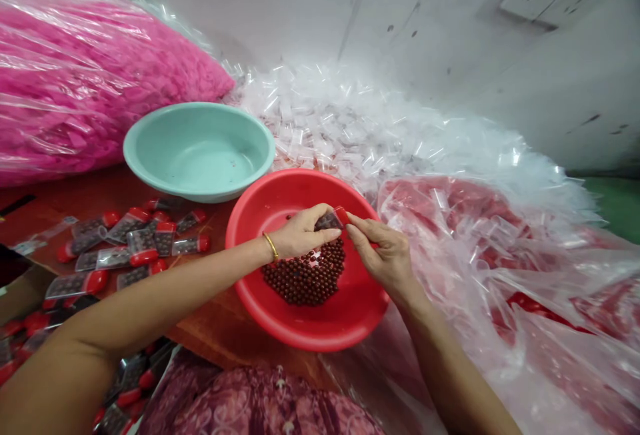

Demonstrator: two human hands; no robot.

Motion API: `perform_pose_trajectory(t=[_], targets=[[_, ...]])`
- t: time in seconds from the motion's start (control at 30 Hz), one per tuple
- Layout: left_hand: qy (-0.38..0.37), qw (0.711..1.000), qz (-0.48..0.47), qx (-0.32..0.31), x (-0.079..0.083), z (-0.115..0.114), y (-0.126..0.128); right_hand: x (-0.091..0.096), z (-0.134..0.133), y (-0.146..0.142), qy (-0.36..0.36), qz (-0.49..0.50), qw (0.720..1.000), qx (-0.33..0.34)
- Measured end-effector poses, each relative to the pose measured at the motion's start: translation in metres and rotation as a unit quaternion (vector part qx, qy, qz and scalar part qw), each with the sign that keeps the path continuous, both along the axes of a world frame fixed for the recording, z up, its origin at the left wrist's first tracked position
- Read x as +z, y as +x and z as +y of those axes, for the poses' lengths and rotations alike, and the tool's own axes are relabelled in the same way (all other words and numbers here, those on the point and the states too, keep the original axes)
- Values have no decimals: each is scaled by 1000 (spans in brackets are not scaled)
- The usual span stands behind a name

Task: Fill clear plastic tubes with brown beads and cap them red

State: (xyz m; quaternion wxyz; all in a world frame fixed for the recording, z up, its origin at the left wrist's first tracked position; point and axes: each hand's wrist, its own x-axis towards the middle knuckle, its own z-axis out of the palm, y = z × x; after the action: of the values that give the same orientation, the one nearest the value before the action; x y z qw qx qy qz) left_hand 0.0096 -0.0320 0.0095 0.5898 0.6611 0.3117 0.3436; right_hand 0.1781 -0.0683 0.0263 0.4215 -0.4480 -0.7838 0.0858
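Note:
Over a red basin (305, 335), my left hand (300, 229) is closed around a small clear plastic bottle (327, 221) filled with dark beads. The bottle lies tilted, its red cap (341, 215) pointing right. My right hand (383, 251) pinches that cap between thumb and fingers. Whether the cap sits fully on the bottle I cannot tell. Below my hands, a heap of round brown beads (303, 281) covers part of the basin floor. A gold bracelet (271, 247) circles my left wrist.
Several filled, red-capped bottles (143, 241) lie on the table at left. A pale green basin (200, 188) stands behind them, beside a bag of pink pieces (100, 75). Clear plastic containers (340, 121) pile against the wall; a plastic bag with red pieces (460, 215) lies at right.

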Motion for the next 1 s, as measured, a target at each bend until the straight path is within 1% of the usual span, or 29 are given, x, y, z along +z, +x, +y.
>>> perform_pose_trajectory(t=[0.13,0.23,0.3,0.4,0.47,0.6,0.7,0.77,0.87,0.93,1.0], targets=[[17,999,35,-23,1,2,-3,1,2,4,74,-66,994,51],[70,994,70,-38,2,3,-5,6,1,7,107,-115,984,82],[96,990,94,-38,3,2,-4,10,-1,9,121,-137,980,81],[107,985,133,-17,5,1,-3,10,-7,10,106,-154,981,46],[105,983,153,-7,5,-1,-2,6,-11,9,82,-160,983,39],[69,987,148,8,0,-2,0,-7,-11,6,57,-125,988,67],[55,985,159,27,-2,-2,-1,-11,-8,3,53,-111,989,86],[81,980,180,14,-2,-1,-3,-11,-7,4,52,-123,985,109],[118,972,203,-31,2,-2,-7,-8,-10,8,67,-154,977,130],[118,971,202,-52,5,-3,-6,-7,-14,11,77,-169,975,125],[111,972,198,-60,7,-4,-4,-10,-19,11,78,-167,977,110]])
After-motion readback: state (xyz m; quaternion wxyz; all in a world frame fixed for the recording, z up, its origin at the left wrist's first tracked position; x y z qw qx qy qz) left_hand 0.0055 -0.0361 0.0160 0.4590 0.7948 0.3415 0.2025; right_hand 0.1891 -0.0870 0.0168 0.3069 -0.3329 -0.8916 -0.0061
